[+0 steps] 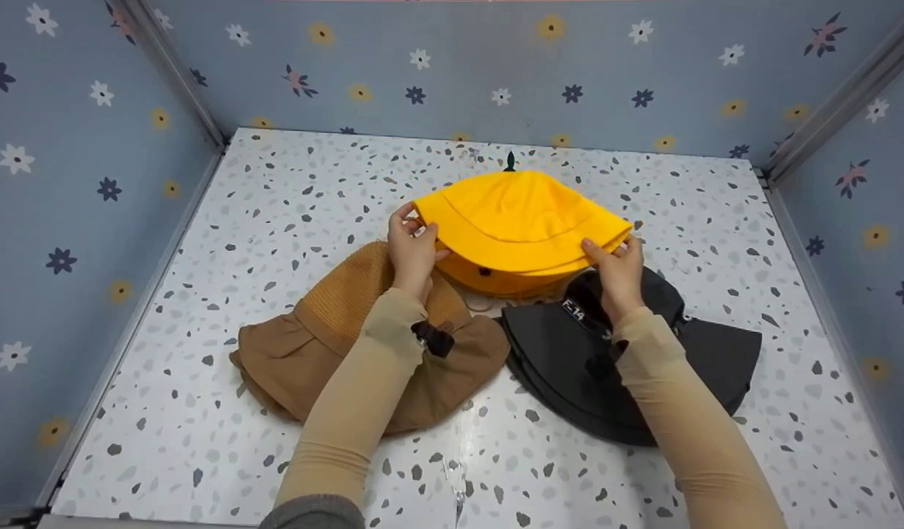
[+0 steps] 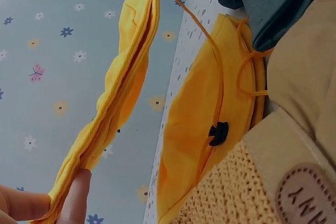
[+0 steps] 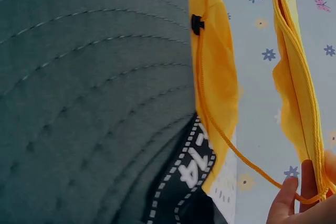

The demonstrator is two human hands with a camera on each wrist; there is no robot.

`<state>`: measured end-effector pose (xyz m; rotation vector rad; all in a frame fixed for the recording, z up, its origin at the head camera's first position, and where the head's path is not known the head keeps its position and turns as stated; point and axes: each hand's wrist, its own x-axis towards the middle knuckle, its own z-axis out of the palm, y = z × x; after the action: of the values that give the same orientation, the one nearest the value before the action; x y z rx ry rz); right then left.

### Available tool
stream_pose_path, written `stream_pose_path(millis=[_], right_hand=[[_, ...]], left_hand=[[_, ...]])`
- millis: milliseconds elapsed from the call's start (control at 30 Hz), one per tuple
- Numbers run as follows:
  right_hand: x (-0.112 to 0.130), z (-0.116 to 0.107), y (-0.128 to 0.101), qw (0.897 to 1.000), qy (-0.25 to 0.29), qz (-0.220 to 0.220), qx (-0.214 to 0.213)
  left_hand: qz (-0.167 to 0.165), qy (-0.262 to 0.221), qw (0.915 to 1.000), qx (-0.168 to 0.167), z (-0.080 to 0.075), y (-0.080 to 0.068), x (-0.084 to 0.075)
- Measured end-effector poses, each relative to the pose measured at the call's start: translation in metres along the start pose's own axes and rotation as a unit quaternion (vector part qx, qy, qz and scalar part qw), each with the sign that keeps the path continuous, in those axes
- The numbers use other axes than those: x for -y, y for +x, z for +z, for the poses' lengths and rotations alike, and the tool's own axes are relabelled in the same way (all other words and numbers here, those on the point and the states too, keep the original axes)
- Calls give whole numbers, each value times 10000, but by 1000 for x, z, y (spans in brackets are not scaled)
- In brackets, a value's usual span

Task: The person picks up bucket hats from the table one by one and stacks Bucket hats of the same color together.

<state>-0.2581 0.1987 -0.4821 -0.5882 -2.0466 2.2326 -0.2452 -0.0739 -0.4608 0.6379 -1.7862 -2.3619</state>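
Holding: my left hand [image 1: 411,246] pinches the left end of the yellow hat [image 1: 522,220] brim, my right hand [image 1: 617,266] pinches the right end; both grip cloth between thumb and fingers.
Hat position: lifted off the counter [image 1: 290,191], just beyond my hands, at the middle of the scene, far of the other two hats.
Long axis: the brim runs left to right between my hands, its right end a little nearer to me than its left.
Nearer hand: neither; each has its own end, so the hat hangs evenly between them.
Cord: a yellow drawstring [image 2: 210,51] with a dark toggle [image 2: 218,133] dangles under the hat; my right fingers [image 3: 289,200] catch a loop of it.
Below left: a brown hat [image 1: 327,345] lies under my left forearm.
Below right: a black hat [image 1: 569,360] with a white-lettered tag lies under my right wrist, touching the brown one or nearly so.
Surface: white speckled counter, flat.
Room: blue flowered walls [image 1: 496,66] close in the left, far and right sides.
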Motion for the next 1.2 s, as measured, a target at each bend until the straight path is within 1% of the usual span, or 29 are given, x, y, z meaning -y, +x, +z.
stream_pose_path(millis=[167, 367, 633, 733, 867, 1033, 1200], right_hand=[[-6, -1, 3, 9998, -144, -121, 12], [-11, -2, 6, 9996, -162, -208, 94], [-12, 1, 5, 9998, -124, -110, 109], [-13, 2, 4, 9996, -226, -89, 131], [-15, 3, 5, 9988, -432, -22, 232], [-18, 5, 7, 9977, -601, 4, 323], [-25, 8, 8, 9975, -665, -65, 219]], left_hand=[[59, -4, 10000, 61, -1, 0, 1], [125, 179, 9997, 78, -3, 1, 2], [26, 677, 9975, 176, -1, 5, 7], [-29, 849, 9962, 176, 0, 4, 7], [-113, 990, 9947, 265, 2, 3, 8], [-198, 1306, 9906, 347, 3, 4, 8], [-325, 1523, 9869, 421, 3, 6, 10]])
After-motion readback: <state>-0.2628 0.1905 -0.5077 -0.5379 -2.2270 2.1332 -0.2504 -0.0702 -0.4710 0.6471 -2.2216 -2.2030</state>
